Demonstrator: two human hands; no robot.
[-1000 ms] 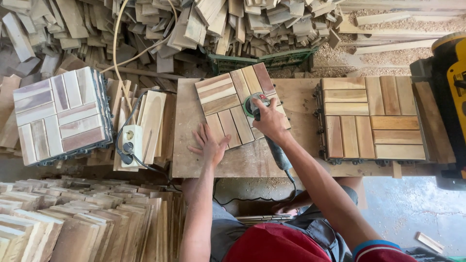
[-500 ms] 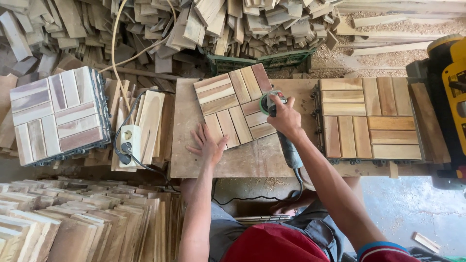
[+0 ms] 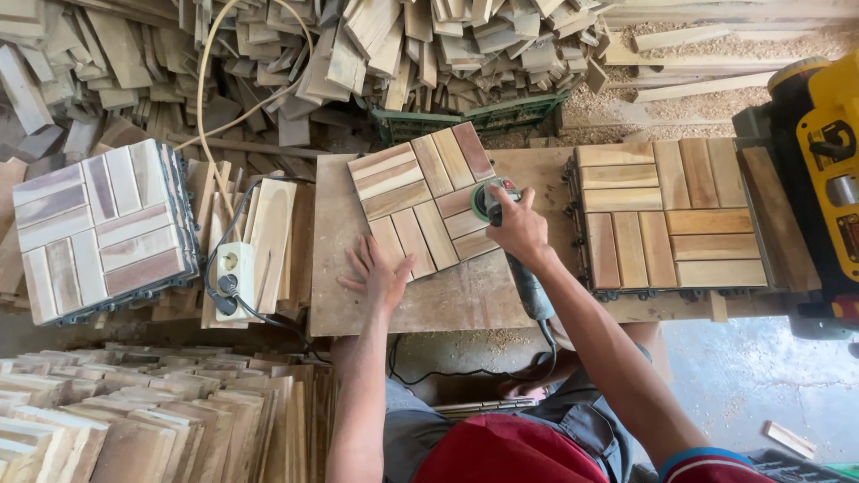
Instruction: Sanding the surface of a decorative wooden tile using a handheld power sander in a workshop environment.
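Now, quick notes:
Step in hand: sanding pass, by the look of it; tool is on the tile's right edge, approx mid-height.
Right hand (image 3: 517, 228): grip wrapped tight round the angle sander (image 3: 506, 234); its round green-rimmed head sits on the wood, body and cord trail back toward the person.
Left hand (image 3: 376, 273): fingers spread flat, palm down, pressing the tile's near-left corner; part on the tile, part on the counter (image 3: 429, 300).
Wood tile (image 3: 425, 201): slatted parquet square, lying turned at a slight angle on the counter's left-centre, btwn both hands.
Second tile (image 3: 669, 215): same kind, dark plastic backing at its rim, just beside the sander on the right, square to the counter.
Third tile (image 3: 98, 228): paler, on a stack well apart at left.
Power strip (image 3: 225, 273): white, w/ black plug, left of the counter.
Yellow machine (image 3: 828, 170): far right edge.
Scrap slats (image 3: 268, 54): heaped behind.
Next move calls for (judgement): steady downward hold w/ the left hand so the tile can't spin, head kept flat, cord clear of the disc.
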